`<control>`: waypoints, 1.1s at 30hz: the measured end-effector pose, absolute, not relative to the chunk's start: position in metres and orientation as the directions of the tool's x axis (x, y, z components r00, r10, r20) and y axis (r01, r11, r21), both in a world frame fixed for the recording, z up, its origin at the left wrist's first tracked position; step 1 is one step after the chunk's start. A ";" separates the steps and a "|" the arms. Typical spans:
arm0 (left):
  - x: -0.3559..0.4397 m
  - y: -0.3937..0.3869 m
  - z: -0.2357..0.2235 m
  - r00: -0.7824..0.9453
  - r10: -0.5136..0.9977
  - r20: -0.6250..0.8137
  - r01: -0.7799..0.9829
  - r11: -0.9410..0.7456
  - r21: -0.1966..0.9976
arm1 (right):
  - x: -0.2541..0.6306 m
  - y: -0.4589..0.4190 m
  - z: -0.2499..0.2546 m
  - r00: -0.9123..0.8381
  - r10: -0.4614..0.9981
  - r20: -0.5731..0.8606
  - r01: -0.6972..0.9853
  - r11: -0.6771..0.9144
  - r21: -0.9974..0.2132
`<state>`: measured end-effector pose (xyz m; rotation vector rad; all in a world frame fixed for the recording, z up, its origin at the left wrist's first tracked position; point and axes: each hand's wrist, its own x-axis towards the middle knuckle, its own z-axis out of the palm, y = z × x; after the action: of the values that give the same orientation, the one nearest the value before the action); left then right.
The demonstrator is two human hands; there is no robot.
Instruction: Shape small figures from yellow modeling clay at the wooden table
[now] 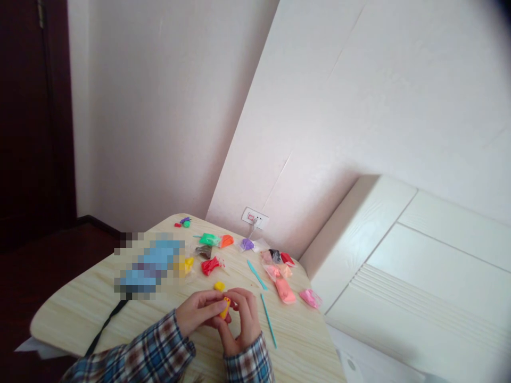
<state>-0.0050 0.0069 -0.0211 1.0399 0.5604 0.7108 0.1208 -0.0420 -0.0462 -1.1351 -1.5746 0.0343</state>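
Both of my hands meet low in the head view, over a light wooden table (80, 308). My left hand (197, 311) and my right hand (241, 319) pinch a small yellow clay piece (225, 307) between their fingertips; it has an orange-red mark on it. Both sleeves are plaid. A second lump of yellow clay (219, 286) lies on the table just beyond my fingers.
Several small bags of coloured clay lie across the table: red (210, 265), green (209, 239), orange (226, 241), purple (247, 244), pink (285, 290). Two teal plastic modelling tools (269, 321) (255, 273) lie to the right. A blurred-out patch covers a blue thing at left. White furniture stands right; a wall socket (254, 217) behind.
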 end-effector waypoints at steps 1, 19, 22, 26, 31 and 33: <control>-0.005 0.008 -0.021 0.658 0.748 -0.091 -0.259 0.338 0.905 | 0.120 -0.042 -0.045 0.106 0.664 0.740 0.625 0.534 -0.569; -0.012 0.015 -0.025 0.767 0.630 -0.122 -0.360 0.581 0.730 | 0.123 -0.044 -0.038 0.064 0.699 0.712 0.625 0.528 -0.575; -0.012 0.017 -0.027 0.797 0.599 -0.077 -0.354 0.566 0.745 | 0.124 -0.047 -0.034 0.053 0.715 0.697 0.628 0.519 -0.580; -0.010 0.021 -0.032 0.803 0.590 -0.085 -0.339 0.570 0.748 | 0.123 -0.049 -0.029 0.045 0.733 0.679 0.623 0.510 -0.592; -0.010 0.021 -0.031 0.790 0.605 -0.095 -0.343 0.566 0.749 | 0.122 -0.049 -0.030 0.042 0.738 0.673 0.615 0.512 -0.600; -0.012 0.019 -0.028 0.791 0.603 -0.103 -0.334 0.567 0.753 | 0.121 -0.049 -0.031 0.041 0.737 0.674 0.607 0.518 -0.603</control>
<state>-0.0117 0.0193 -0.0280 0.7932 0.3711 0.5657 0.1214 -0.0485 -0.0315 -1.1622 -1.6457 0.1459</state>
